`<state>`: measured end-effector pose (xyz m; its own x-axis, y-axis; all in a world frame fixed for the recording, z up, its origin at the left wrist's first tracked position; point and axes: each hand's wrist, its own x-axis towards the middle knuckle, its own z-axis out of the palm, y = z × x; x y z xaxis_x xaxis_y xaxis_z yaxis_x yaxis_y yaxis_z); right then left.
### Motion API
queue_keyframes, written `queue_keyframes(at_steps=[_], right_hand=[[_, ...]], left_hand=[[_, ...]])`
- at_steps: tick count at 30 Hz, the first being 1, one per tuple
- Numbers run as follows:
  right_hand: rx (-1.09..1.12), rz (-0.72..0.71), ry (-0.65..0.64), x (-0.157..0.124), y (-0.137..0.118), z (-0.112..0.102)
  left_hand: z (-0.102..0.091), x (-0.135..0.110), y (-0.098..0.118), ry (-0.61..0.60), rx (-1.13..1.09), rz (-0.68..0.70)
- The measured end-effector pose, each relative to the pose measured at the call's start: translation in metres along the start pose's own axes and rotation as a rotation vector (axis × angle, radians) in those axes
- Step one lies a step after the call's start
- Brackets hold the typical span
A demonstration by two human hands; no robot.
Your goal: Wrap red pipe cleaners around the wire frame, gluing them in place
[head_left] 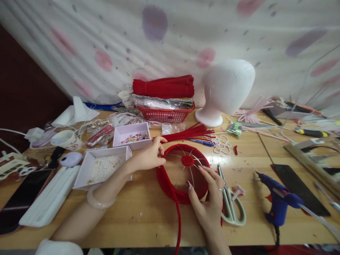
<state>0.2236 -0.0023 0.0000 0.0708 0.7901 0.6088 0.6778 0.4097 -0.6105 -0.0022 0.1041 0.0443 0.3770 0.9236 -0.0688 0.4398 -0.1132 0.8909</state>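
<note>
A red fuzzy ring frame [166, 184] lies on the wooden table in front of me. Thin pale wires run inward from its rim to a small round red hub [187, 160]. My left hand [151, 153] pinches the upper left part of the rim, its fingers curled. On the right side, my right hand [208, 198] grips the band, with thumb and fingertips reaching over to the inner side. A long red fuzzy strip [178, 219] trails from the ring's front towards the table edge. Green-handled scissors [230, 207] lie just right of my right hand.
Behind the ring lie red fuzzy stems [186, 134]. Left are a bead box [102, 166] and a gem box [131, 134]. A red basket [166, 114] and a white foam head [227, 88] stand at the back. A blue glue gun [278, 198] lies right.
</note>
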Motion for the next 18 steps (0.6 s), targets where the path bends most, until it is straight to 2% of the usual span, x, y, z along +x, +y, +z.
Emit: queue_keyframes(at_steps=[3,6,8,10,12,15,18], right_hand=[[-0.014,-0.010,0.000,0.001,-0.004,-0.004],[-0.089,-0.033,0.107,-0.003,-0.013,-0.011],[-0.154,-0.115,0.137,-0.008,-0.022,-0.014],[-0.214,-0.196,0.058,-0.013,-0.033,-0.014],[-0.263,-0.213,-0.046,-0.018,-0.043,-0.009],[-0.301,-0.165,-0.083,-0.022,-0.053,-0.002],[-0.323,-0.212,-0.141,-0.020,-0.054,-0.002]], left_hand=[[-0.004,0.002,-0.001,-0.050,0.022,-0.008],[-0.005,0.003,0.002,-0.069,0.056,-0.040],[-0.006,0.002,0.007,-0.076,0.084,-0.069],[-0.008,0.001,0.014,-0.091,0.112,-0.094],[-0.011,-0.001,0.021,-0.111,0.144,-0.116],[-0.015,-0.005,0.028,-0.118,0.209,-0.150],[-0.018,-0.007,0.032,-0.115,0.275,-0.180]])
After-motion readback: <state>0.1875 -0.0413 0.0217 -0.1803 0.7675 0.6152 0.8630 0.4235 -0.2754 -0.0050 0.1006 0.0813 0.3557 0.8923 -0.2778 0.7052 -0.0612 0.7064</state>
